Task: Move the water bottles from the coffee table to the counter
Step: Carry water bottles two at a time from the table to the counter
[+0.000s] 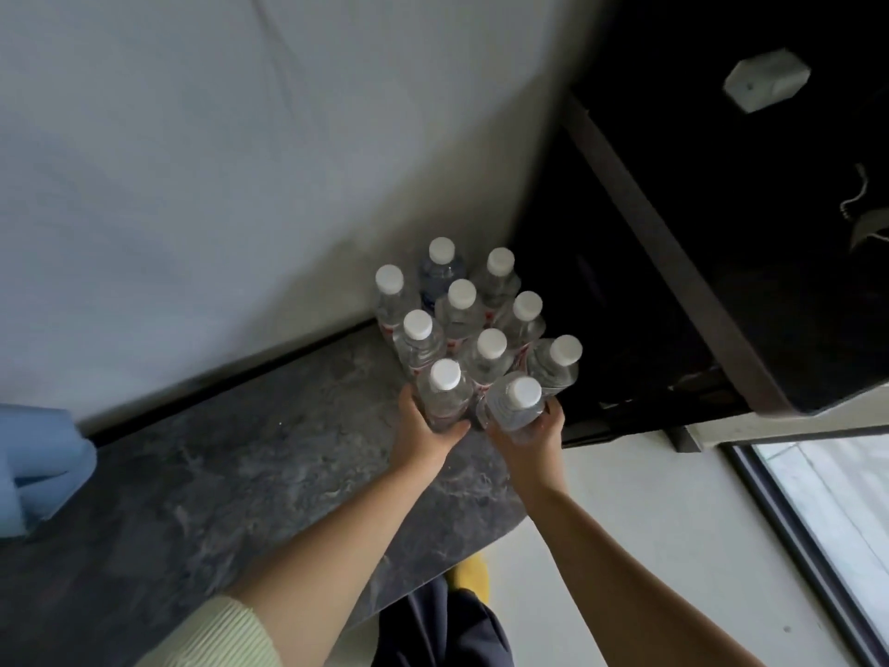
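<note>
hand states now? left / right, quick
Left hand: grips a near water bottle at the counter corner.
Right hand: holds the tilted bottle beside it.

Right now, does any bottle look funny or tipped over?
One does: the bottle in the right hand leans sideways, cap tilted. The other water bottles stand upright on the counter. Nothing looks spilled.
</note>
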